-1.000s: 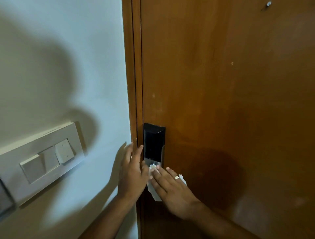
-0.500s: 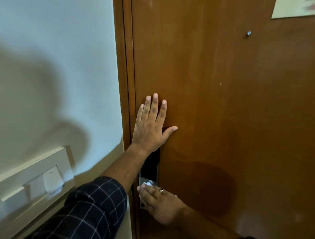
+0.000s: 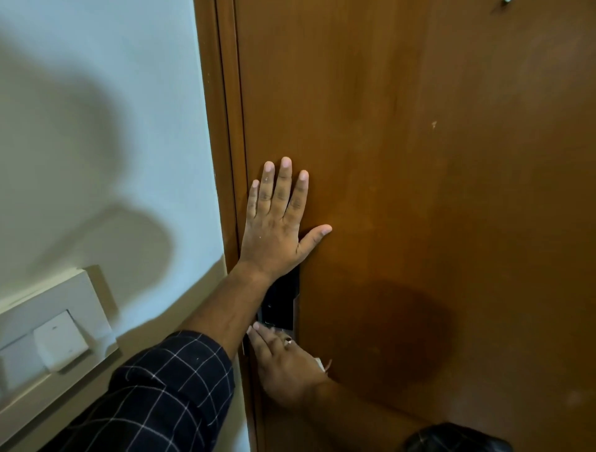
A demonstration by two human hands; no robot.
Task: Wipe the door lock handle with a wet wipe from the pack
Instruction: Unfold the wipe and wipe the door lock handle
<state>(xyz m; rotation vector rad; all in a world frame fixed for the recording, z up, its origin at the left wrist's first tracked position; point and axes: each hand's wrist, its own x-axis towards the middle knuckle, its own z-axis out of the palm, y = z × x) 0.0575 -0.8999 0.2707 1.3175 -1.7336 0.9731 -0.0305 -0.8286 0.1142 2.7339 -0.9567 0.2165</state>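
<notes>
The black door lock point(image 3: 282, 303) sits on the brown wooden door point(image 3: 419, 161) near its left edge, partly covered by my left wrist. My left hand point(image 3: 277, 222) lies flat on the door just above the lock, fingers spread, holding nothing. My right hand point(image 3: 283, 358) presses on the lower part of the lock, where the handle is hidden beneath it. Only a small white corner of the wet wipe point(image 3: 320, 363) shows under that hand. The wipe pack is out of view.
A brown door frame point(image 3: 222, 161) runs along the door's left side, with a pale wall point(image 3: 96, 129) beyond it. A cream switch plate point(image 3: 54, 338) is mounted on the wall at lower left. A small screw point(image 3: 506, 1) sits high on the door.
My left hand left the lock's side and went up to rest flat on the door above it. My right hand keeps the wipe on the lower lock, shifting slightly.
</notes>
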